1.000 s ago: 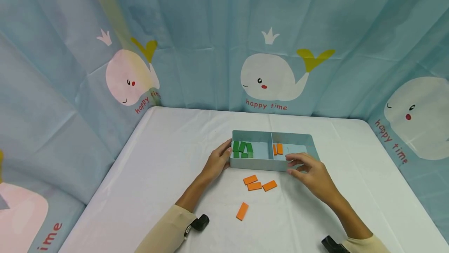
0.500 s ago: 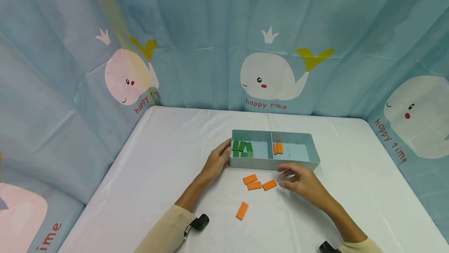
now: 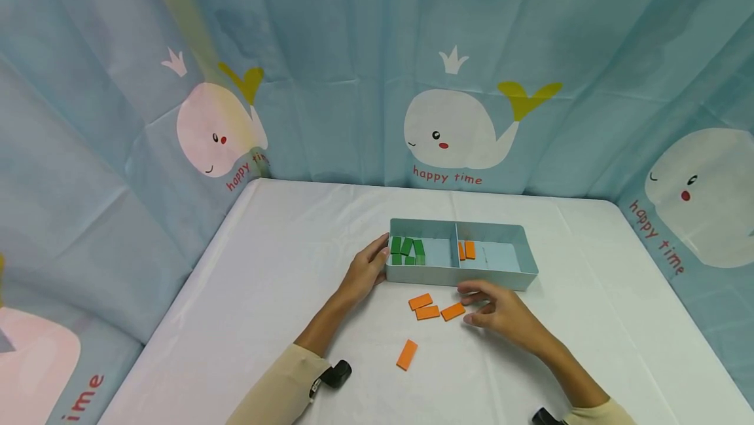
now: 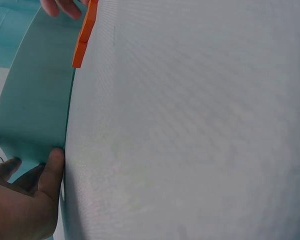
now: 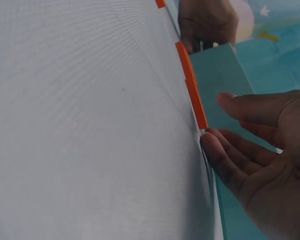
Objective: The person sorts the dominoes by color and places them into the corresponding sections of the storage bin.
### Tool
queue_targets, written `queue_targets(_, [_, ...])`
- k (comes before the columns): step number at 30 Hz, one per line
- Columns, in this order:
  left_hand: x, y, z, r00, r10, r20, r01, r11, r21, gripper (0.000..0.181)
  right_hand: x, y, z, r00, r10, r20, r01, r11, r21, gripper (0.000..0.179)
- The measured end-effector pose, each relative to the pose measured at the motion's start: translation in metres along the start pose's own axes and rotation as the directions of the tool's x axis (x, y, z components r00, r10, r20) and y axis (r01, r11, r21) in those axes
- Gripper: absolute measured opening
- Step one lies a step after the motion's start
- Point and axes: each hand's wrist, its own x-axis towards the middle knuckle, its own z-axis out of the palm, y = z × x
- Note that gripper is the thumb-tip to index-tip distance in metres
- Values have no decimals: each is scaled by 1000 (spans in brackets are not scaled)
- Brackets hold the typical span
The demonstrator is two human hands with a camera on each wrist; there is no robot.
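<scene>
A shallow blue-grey box (image 3: 436, 276) with one divider stands on the white table. Its left compartment holds several green tiles (image 3: 406, 246); a few orange tiles (image 3: 470, 250) lie in the right one. My left hand (image 3: 359, 277) rests its fingers against the box's left end, as the left wrist view also shows. In front of the box, my right hand (image 3: 501, 310) hovers low with thumb and fingers parted and nothing between them. Its fingertips are right beside the rightmost loose orange tile (image 3: 453, 311). Two more orange tiles (image 3: 427, 312) lie touching just to the left.
Nearer the person lies a single orange tile (image 3: 406, 355), apart from the others. A white cloth covers the table (image 3: 294, 235). A blue whale-print curtain (image 3: 353, 117) hangs behind and along the sides. Each wrist wears a black camera (image 3: 337, 374).
My right hand has come down and left from the box's right compartment to the loose orange tiles in front. My left hand and the box have stayed in place.
</scene>
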Motion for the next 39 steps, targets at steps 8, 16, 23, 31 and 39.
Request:
queue_targets(8, [0,-1,0,1000,-5,1,5,1000,1,56,1,1,3,999,24,21,-24,1000,1,59])
queue_targets(16, [0,-1,-1,1000,-6,6,6,1000,-3,57,-3,-2,6,999,22,46,-22,1000,1,52])
queue_targets(23, [0,-1,-1,1000,-2,7,2,1000,-6,56,-9,-4,8,991,27,130,-37,997,73,57])
queue_targets(31, [0,-2,-1,1000,6,7,-6,1000,9,57,-12,-5,13,984,25,178,-44,993,108,59])
queue_targets(39, [1,-3,-1,1000,1,8,-1,1000,-2,57,-9,-5,18,986,24,162,-31,999,37,63])
